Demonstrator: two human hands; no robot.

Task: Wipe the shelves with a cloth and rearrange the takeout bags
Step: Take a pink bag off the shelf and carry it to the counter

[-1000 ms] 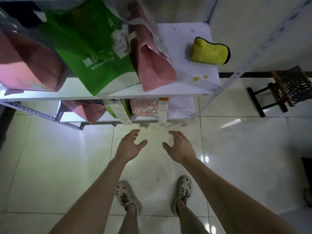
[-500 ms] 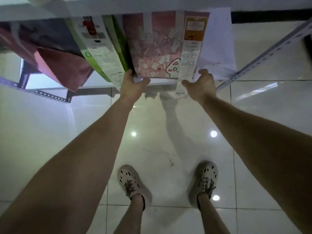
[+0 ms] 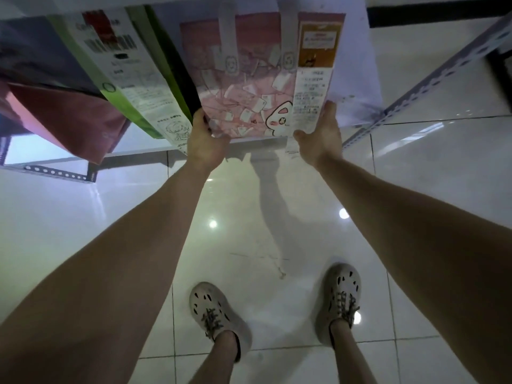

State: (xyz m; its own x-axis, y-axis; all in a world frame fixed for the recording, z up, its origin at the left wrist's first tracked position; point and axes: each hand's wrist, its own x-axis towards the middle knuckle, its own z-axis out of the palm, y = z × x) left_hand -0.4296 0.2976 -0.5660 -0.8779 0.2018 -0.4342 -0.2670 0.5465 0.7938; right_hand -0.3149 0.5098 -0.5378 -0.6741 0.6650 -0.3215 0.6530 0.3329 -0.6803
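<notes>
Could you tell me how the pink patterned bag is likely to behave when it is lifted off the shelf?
The pink bag shows flat faces and straight edges, so it likely keeps its shape. Its weight cannot be judged; contents are hidden. The receipt on its front overhangs by the right hand and may crumple or tear.

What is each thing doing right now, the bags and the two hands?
Pink cartoon bag, standing at the shelf edge, gripped at both lower corners.
Green bag, leaning, left of it.
Dark pink bag, leaning, farthest left.
Left hand, grips the bag's left corner.
Right hand, grips its right corner.
</notes>
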